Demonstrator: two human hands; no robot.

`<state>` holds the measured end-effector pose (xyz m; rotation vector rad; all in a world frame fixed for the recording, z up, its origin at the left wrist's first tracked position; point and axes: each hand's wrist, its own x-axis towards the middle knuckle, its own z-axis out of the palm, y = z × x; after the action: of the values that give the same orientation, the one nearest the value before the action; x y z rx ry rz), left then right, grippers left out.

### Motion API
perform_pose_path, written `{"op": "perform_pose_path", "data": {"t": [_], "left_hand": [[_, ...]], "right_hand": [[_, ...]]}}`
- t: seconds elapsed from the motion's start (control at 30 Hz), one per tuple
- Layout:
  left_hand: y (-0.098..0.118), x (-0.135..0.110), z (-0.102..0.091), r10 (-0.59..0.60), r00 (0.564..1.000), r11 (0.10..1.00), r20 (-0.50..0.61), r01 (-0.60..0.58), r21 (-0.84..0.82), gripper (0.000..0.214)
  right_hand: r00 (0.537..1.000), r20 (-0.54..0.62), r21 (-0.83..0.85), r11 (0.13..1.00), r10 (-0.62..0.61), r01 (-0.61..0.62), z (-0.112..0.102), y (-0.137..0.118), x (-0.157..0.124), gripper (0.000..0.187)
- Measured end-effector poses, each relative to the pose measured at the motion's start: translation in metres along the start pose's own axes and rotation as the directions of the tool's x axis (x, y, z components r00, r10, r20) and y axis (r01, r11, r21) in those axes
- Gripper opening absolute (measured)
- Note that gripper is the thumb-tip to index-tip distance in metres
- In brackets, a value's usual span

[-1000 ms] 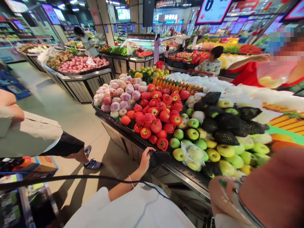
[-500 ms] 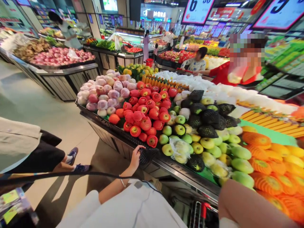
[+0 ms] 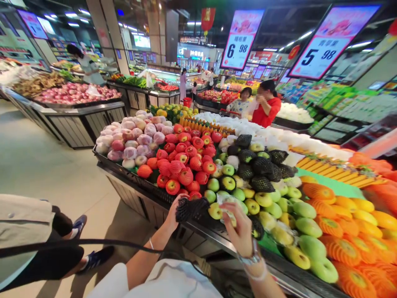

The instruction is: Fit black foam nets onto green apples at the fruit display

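- Left hand: clenched on a black foam net, held at the near edge of the display bin, just over the rim. The net looks crumpled; can't tell if anything is inside it.
- Right hand: thumb and fingers look pinched on a clear plastic bag, watch on the wrist.
- The bag lies on the green apples in the near row, just right of the net. It's touching the pile, not lifted clear.
- Status, my read: net is off the stack and in hand, and the bag is gripped but resting on the fruit. No loose apple in either hand, nothing visibly bagged.
- Around it: red apples in red netting to the left. Pink-wrapped apples at far left of the bin. Black-sleeved fruit is just beyond the greens, orange-sleeved fruit to the right.
- Price boards 6.98 and 5.98 hang above the far side.
- Other people: a person in a red top on the far side of the bin, and a person in blue shoes on the near left. Both well apart from the hands.
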<state>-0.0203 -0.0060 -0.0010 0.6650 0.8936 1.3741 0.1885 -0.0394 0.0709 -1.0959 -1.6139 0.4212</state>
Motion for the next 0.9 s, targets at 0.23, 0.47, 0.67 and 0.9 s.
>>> {"op": "perform_pose_path", "data": {"t": [0.23,0.47,0.67,0.9], "left_hand": [[0.011,-0.006,0.004,0.218,0.975,0.918,0.041,-0.219,0.33,0.022],[0.006,-0.017,-0.013,0.108,0.955,0.923,0.275,-0.199,0.329,0.024],[-0.007,-0.021,-0.026,0.114,0.975,0.919,0.193,-0.177,0.352,0.024],[-0.004,-0.02,-0.036,0.203,0.979,0.93,-0.008,-0.191,0.316,0.027]], "right_hand": [[0.975,0.016,0.244,0.944,0.224,-0.221,0.059,0.037,-0.044,0.017],[0.927,-0.015,0.297,0.887,0.374,-0.354,0.065,0.037,-0.067,0.013],[0.869,0.206,0.253,0.834,0.449,-0.491,0.081,0.036,-0.085,0.02],[0.897,0.152,0.295,0.847,0.415,-0.442,0.095,0.018,-0.088,0.024]]}}
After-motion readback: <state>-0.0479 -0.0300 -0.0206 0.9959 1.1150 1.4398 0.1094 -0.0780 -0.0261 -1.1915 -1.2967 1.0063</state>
